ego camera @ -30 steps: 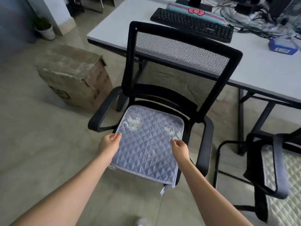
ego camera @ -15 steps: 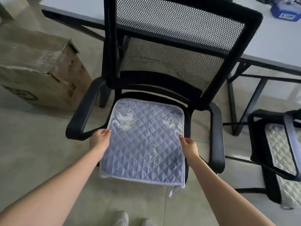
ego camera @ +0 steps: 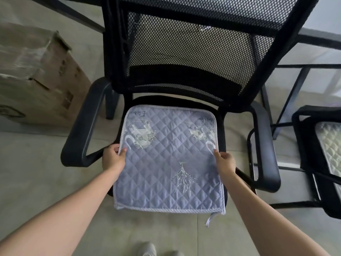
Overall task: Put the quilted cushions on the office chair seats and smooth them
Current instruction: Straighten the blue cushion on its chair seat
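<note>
A lavender quilted cushion [ego camera: 169, 163] with pale animal and plant prints lies on the seat of a black mesh-backed office chair [ego camera: 193, 52]. Its front edge hangs past the seat front, and a tie strap dangles at the front right corner. My left hand [ego camera: 113, 157] pinches the cushion's left edge about halfway along. My right hand [ego camera: 225, 161] grips the right edge at the same depth. Both hands sit between the chair's armrests.
A cardboard box [ego camera: 36, 76] stands on the floor to the left of the chair. A second black chair [ego camera: 313, 163] with a pale green quilted cushion [ego camera: 330, 145] is at the right. A desk frame [ego camera: 299, 85] runs behind. My shoes [ego camera: 156, 250] show at the bottom.
The view has moved closer and tilted down over the chair. Both hands have stayed on the cushion's side edges while it has settled further onto the seat.
</note>
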{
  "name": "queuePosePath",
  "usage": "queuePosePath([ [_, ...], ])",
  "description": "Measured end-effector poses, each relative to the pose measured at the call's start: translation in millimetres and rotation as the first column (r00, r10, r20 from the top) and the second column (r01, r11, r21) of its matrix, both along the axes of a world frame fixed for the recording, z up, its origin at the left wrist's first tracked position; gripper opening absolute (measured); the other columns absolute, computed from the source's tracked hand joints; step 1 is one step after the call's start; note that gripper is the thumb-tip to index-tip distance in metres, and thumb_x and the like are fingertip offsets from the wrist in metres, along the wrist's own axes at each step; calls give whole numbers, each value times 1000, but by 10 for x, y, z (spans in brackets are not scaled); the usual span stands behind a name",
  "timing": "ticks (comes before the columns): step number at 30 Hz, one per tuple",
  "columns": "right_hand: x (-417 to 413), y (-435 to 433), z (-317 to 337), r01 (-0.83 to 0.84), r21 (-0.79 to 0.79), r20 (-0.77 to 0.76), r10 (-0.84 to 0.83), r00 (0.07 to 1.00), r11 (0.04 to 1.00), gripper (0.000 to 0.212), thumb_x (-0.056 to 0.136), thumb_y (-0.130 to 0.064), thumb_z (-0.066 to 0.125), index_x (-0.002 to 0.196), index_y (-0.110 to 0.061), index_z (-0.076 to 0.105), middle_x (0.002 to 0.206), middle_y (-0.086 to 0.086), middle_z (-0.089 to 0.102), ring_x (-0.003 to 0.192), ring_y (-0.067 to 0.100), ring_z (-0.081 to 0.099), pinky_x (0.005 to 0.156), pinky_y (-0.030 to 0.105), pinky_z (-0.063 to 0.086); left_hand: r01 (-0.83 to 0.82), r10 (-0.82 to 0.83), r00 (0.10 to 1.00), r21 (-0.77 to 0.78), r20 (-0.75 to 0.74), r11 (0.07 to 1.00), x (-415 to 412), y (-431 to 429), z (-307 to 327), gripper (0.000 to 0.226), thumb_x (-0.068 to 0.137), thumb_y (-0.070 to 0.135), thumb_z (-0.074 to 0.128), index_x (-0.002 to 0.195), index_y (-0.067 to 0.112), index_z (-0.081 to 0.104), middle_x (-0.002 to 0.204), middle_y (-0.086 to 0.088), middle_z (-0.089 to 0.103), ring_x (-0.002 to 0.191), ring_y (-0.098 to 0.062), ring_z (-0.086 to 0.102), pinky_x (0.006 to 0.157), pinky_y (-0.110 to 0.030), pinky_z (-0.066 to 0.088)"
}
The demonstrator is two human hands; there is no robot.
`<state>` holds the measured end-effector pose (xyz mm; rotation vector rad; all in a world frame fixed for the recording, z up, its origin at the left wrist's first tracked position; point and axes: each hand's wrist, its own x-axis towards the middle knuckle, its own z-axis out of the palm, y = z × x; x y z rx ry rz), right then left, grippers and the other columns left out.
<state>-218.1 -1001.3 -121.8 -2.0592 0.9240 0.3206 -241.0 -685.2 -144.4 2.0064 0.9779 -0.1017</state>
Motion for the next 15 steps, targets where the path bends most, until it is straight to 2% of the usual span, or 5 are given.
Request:
queuePosePath([
  [3,-29,-67,-57,100,38,-21,-99,995,994,39,91,-31,55,57,-13,50,53,3,45,51,20,41,52,28,32,-69,71,996,-39,59,997,54,8,-37,28,86,15,63,110,1,60,105,-18,65,90,-30,60,76,-31,41],
  [6,-37,-96,-72,246,118,-15,-246,969,962,15,90,-21,60,81,-8,63,69,7,57,69,23,53,66,28,39,-101,107,990,-67,89,993,144,29,-86,23,84,12,65,103,2,61,90,-12,61,90,-36,62,75,-34,44],
  [9,-29,-114,-136,281,132,18,-285,958,951,16,89,-21,61,88,-5,64,68,7,58,62,20,52,67,28,39,-124,132,986,-91,97,988,236,39,-150,23,82,13,67,101,2,62,92,-17,65,83,-29,60,76,-35,46],
  [11,-25,-112,-186,302,122,19,-306,952,945,19,89,-23,61,90,-4,66,63,4,56,56,17,49,61,28,40,-145,155,983,-107,94,984,265,42,-201,24,81,13,68,101,1,63,94,-16,66,81,-23,57,76,-34,46],
  [15,-16,-100,-224,328,125,30,-334,942,936,22,88,-25,62,93,-4,67,62,3,56,54,17,49,58,27,43,-177,192,976,-139,100,974,266,41,-243,26,81,14,69,102,1,63,88,-11,63,81,-21,56,76,-33,47],
])
